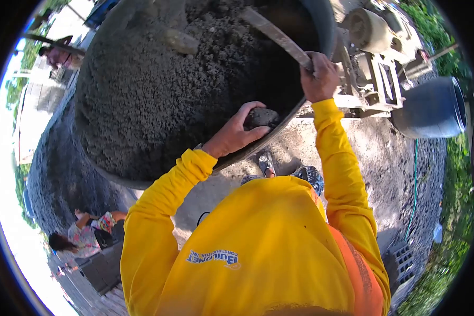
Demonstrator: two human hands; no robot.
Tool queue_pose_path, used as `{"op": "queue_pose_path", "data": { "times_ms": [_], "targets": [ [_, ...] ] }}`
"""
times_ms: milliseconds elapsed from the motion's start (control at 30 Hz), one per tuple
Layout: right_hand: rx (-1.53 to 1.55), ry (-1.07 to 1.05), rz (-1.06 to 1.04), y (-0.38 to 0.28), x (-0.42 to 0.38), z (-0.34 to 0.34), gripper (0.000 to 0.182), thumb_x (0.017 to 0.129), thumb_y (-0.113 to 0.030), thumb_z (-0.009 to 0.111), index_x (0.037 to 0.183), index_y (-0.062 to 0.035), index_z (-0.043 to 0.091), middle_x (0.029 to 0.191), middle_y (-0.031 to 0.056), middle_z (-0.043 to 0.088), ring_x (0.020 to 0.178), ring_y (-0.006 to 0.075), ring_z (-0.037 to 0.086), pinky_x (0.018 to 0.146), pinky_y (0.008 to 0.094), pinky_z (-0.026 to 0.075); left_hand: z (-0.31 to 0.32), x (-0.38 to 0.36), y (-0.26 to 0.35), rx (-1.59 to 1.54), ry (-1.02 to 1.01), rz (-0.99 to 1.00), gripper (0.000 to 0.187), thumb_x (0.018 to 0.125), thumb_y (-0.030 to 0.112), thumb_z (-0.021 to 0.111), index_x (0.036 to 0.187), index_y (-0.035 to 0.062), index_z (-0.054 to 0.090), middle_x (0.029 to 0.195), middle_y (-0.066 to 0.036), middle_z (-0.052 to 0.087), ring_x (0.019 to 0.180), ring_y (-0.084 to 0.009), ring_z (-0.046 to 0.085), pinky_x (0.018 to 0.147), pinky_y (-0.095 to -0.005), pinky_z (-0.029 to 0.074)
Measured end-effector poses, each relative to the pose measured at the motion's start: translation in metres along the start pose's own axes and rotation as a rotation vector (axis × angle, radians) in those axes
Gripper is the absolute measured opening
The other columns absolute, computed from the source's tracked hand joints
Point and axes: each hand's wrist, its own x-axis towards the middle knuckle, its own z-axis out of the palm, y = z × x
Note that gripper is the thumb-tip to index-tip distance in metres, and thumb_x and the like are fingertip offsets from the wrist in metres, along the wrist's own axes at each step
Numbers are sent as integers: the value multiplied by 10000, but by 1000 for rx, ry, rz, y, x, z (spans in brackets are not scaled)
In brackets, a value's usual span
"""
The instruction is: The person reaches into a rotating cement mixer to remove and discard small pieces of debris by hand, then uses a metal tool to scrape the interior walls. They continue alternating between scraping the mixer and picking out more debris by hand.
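**Mixer drum full of grey mix, both hands at its rim**

A person in a patterned top (89,231) crouches at the lower left, beside grey blocks (102,268). Above, the big round mixer drum (105,171) fills the upper middle; it holds a coarse, damp, crumbly grey mix (158,89), heaped and pebbly, with a darker hollow toward its right side. The drum's rim is a smooth curved metal edge.

At the drum's lower rim the left hand (236,134), in a yellow sleeve, curls its fingers around a dark lump of mix (262,117), cupping it just inside the edge. Further right the right hand (318,76) is closed tight around a long flat handle (276,36), crusted grey, that slants up and left into the drum.

To the right stands the pale mixer frame and motor (376,68), then a dark round barrel (432,108) on its side. A green hose (413,184) runs down the dusty ground.
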Motion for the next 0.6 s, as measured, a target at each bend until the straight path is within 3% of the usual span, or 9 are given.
{"op": "queue_pose_path", "data": {
  "times_ms": [100,133,200,233,300,400,467,533,600],
  "targets": [
    [21,-17,113,-30,2,-19,208,755,-123,750,944,-121,665,874,90,680,866,318,662,752,421,491,1,-24,21,157,109,109,579,850,262,747,1326,45,497,1220,-124,569,1100,-214,557,964,-331,457],
    [217,28,180,-35,2,-27,179,780,-127,739,941,-82,675,836,127,685,808,323,676,703,404,511,0,-30,26,221,173,161,573,855,262,745,1327,52,498,1215,-115,573,1085,-206,560,967,-324,453],
    [836,84,632,-49,-4,-59,164,861,-178,700,908,-30,647,720,63,650,640,166,638,616,313,501,6,-42,43,-153,240,-14,579,902,389,691,1367,132,461,1166,-90,582,921,-171,616,610,-263,492],
    [831,131,662,-39,-16,-70,170,882,-191,679,905,-28,637,701,46,627,619,143,614,594,302,494,8,-44,55,-306,208,-27,617,920,517,638,1384,164,436,1142,-86,598,840,-170,644,488,-227,413],
    [869,206,830,-8,-41,-107,198,910,-219,643,891,-23,622,670,32,597,586,120,577,557,290,477,22,-27,72,-426,232,48,668,932,622,557,1422,197,400,1171,-89,623,851,-200,663,500,-232,422],
    [782,294,1109,33,-112,-152,238,912,-250,639,844,-24,612,647,36,578,556,129,548,518,302,456,51,-10,93,-520,210,189,609,971,509,576,1443,163,409,1305,-125,589,951,-228,655,498,-236,483],
    [658,287,1245,65,-194,-182,260,902,-267,652,839,-18,617,635,41,572,547,139,543,513,314,458,91,-4,106,-609,184,218,648,939,549,588,1413,137,427,1252,-148,603,899,-249,662,489,-248,476],
    [506,296,1361,97,-295,-211,249,903,-276,652,895,-27,635,630,62,606,476,136,547,433,289,444,133,7,107,-698,81,126,663,924,548,599,1400,113,447,1245,-152,607,891,-265,660,484,-261,484],
    [344,232,1572,102,-389,-271,271,900,-293,647,872,-23,630,630,77,623,476,157,564,445,310,454,177,20,80,-753,-94,-5,653,922,546,598,1396,121,456,1228,-145,618,885,-269,658,487,-260,484]
  ]
}}
